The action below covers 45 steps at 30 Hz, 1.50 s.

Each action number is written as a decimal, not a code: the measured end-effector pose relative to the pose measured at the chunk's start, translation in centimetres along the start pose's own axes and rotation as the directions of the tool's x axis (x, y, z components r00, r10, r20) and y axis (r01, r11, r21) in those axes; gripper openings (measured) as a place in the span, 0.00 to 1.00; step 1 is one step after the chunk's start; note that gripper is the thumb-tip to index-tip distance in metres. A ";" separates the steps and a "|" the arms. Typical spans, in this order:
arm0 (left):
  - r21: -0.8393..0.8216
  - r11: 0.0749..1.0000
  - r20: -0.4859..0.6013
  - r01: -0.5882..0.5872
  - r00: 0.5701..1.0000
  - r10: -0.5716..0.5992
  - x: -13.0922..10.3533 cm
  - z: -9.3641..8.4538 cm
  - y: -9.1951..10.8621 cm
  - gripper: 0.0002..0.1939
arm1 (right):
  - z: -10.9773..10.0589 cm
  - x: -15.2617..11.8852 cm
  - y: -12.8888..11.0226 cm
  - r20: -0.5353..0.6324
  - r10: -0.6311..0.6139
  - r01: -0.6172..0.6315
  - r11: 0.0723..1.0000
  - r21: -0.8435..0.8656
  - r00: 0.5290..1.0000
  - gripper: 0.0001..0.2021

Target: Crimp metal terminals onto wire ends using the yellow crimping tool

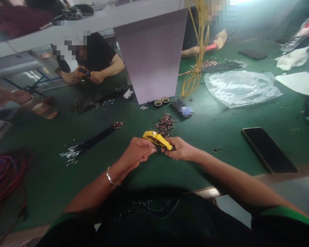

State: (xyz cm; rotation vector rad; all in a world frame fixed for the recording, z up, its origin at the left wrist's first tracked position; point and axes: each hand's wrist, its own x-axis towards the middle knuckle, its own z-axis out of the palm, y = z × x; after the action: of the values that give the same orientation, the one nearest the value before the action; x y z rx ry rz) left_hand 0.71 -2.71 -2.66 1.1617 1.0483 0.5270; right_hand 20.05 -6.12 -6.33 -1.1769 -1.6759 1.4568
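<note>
My right hand is wrapped round the handle of a yellow and black hand tool, held over the green table. At the tool's left end my left hand is closed in a pinch, and what sits between its fingertips is too small to make out. Just beyond the tool lies a pile of short dark pieces with copper-coloured ends. To the left rests a bundle of black wires, with silvery ends on one side and copper-coloured ends on the other.
A phone lies at the right. Behind are a clear plastic bag, hanging yellow cables, two tape rolls and a pale upright panel. Red cables lie far left. Other people work across the table.
</note>
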 end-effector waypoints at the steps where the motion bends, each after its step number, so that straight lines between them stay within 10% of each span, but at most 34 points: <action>1: 0.003 1.000 0.003 -0.002 1.000 0.002 0.0 0.0 0.0 0.03 | -0.1 0.0 0.1 -0.001 -0.005 0.005 1.000 -0.008 1.000 0.08; 14: 0.192 0.978 0.113 -0.084 0.992 0.063 0.7 -0.7 0.1 0.07 | -0.2 0.2 1.1 -0.121 -0.177 0.139 0.953 -0.268 0.977 0.06; 20: 0.137 0.986 -0.095 -0.099 0.989 0.113 0.6 -0.8 0.5 0.06 | 0.4 0.2 1.7 -0.246 -0.297 0.153 0.868 -0.472 0.923 0.06; 28: -0.038 0.999 0.037 0.000 0.999 0.002 -0.2 -0.1 1.1 0.07 | 1.1 -0.2 1.6 -0.206 -0.376 0.181 0.770 -0.612 0.903 0.08; 45: 0.050 0.989 -0.028 -0.138 0.990 0.140 -0.4 0.5 -0.2 0.06 | 1.7 -0.6 1.5 -0.075 -0.415 0.196 0.573 -0.796 0.907 0.09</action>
State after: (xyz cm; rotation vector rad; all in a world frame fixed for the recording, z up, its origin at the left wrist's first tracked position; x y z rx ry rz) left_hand 0.90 -3.30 -2.73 1.2785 1.0164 0.6346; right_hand 19.09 -7.36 -8.08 -1.3104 -2.2527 0.2748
